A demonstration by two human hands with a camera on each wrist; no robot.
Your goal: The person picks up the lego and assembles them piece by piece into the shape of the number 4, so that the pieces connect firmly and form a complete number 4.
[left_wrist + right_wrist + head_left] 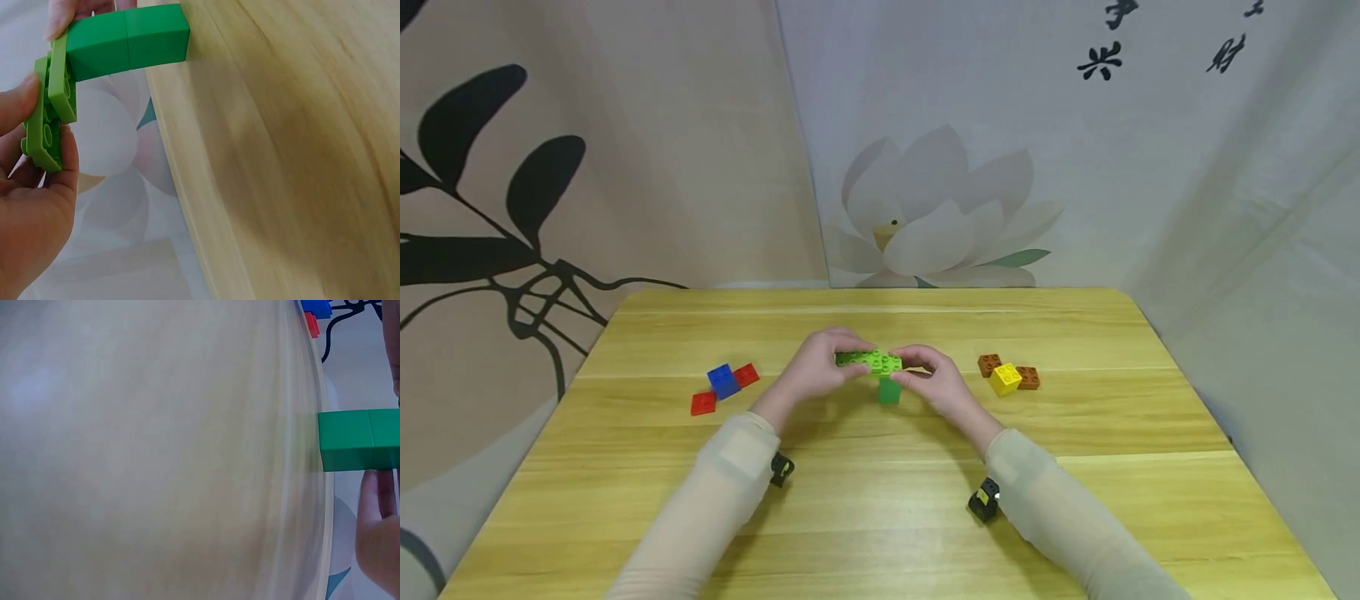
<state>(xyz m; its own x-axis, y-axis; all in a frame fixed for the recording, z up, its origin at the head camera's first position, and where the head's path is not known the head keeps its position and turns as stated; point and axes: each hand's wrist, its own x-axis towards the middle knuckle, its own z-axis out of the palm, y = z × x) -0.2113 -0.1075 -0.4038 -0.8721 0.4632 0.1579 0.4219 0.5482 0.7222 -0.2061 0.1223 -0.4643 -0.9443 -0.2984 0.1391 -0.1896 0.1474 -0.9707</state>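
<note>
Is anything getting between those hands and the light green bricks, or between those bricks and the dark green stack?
Nothing visible does. The left hand and right hand grip the light green bricks, the lower one touching the dark green stack. The blue brick and yellow brick lie off to either side.

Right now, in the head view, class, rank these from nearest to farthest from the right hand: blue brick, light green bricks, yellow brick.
1. Light green bricks: in front, touching the right hand.
2. Yellow brick: a little way off to its right.
3. Blue brick: far to its left, beyond the left hand.
</note>
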